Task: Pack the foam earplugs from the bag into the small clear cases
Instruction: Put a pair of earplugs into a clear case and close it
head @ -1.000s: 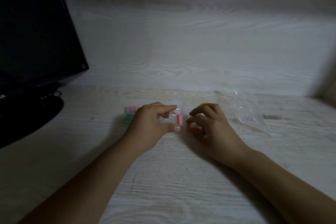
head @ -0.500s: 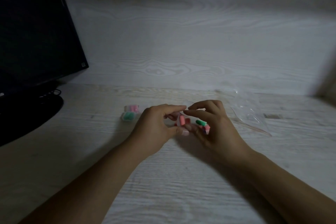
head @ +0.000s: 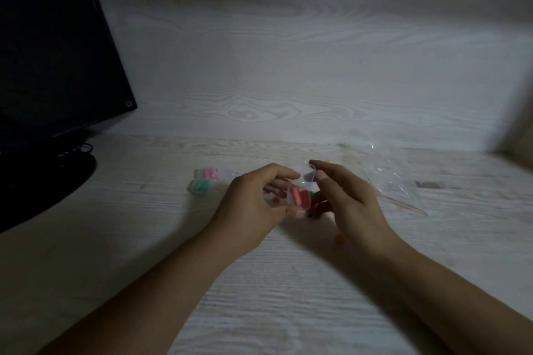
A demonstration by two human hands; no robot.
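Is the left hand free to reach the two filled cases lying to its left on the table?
Probably not yet. The left hand holds the open clear case, with the right hand at its lid. The two filled cases lie close, with nothing between.

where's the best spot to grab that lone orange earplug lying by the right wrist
Pinch the orange earplug across its sides from above, coming in from the near side, since the right hand and wrist crowd it from behind. It lies loose on the desk, small and partly hidden, so its exact lie is unclear. It looks like soft foam, so a light two-finger pinch should do.
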